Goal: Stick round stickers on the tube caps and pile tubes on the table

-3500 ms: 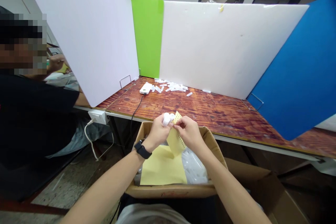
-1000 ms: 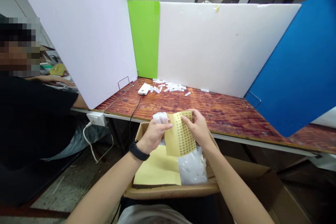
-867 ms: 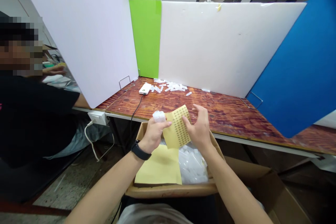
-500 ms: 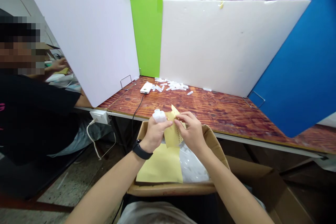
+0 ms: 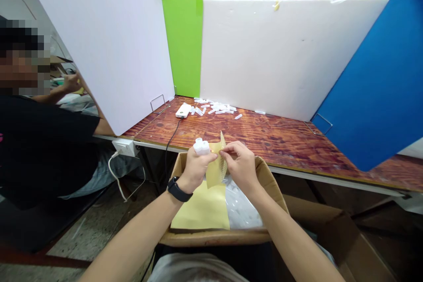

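My left hand [image 5: 194,168] wraps round several small white plastic tubes [image 5: 201,145], their ends showing above the fingers. Its thumb also presses on a yellow sheet of stickers [image 5: 214,174], which bends upright over the box. At the sheet's right edge, my right hand [image 5: 240,163] pinches with thumb and forefinger; whether a single sticker sits in the pinch is too small to tell. Below both hands is an open cardboard box [image 5: 218,240]. Inside it lie a flat yellow sheet [image 5: 200,211] and a clear plastic bag [image 5: 243,209] of whitish pieces.
Loose white tubes [image 5: 220,108] lie on the wooden table [image 5: 280,141] beside a white corded device [image 5: 183,110]. White, green and blue panels surround the tabletop. A person [image 5: 39,141] sits to the left beyond a panel. Another cardboard box [image 5: 343,233] stands low at right.
The sticker sheet has turned and bent, so its printed face shows more edge-on. My right fingers have closed into a tighter pinch at its edge. My left hand keeps its hold.
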A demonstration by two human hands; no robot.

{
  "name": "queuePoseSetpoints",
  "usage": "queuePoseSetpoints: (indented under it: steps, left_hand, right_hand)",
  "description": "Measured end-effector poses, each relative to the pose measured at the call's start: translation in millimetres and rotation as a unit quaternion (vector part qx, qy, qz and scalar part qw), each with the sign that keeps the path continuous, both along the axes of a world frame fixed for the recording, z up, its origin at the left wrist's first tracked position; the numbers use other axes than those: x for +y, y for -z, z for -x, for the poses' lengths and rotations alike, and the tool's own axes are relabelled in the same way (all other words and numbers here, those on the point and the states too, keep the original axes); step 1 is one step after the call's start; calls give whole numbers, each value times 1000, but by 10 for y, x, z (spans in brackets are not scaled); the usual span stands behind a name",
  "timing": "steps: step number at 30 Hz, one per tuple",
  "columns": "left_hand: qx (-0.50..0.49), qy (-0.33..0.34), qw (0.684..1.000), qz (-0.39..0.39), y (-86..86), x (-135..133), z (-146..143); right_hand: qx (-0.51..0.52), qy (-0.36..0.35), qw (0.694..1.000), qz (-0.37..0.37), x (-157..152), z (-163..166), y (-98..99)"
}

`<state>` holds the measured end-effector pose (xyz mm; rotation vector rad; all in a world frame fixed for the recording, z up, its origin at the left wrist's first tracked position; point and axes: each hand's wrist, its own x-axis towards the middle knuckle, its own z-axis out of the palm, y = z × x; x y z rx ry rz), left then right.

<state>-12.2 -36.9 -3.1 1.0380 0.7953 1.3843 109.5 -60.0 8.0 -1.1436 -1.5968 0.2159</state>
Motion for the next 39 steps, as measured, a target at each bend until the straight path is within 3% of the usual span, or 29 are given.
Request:
queuePoseSetpoints:
  steps: [21,28,39]
  left_hand:
    - [-27,-19,998,59,-37,-15,-20]
    - [-55,19,994,92,-71,-28,13]
    - [-42,27,989,141,28,76,20]
  right_hand:
    - [-50,8,999,-9,-12,-7,39]
    - [-154,-63,986,-32,41,-120,48]
    - [-112,-141,983,19,151,-245,90]
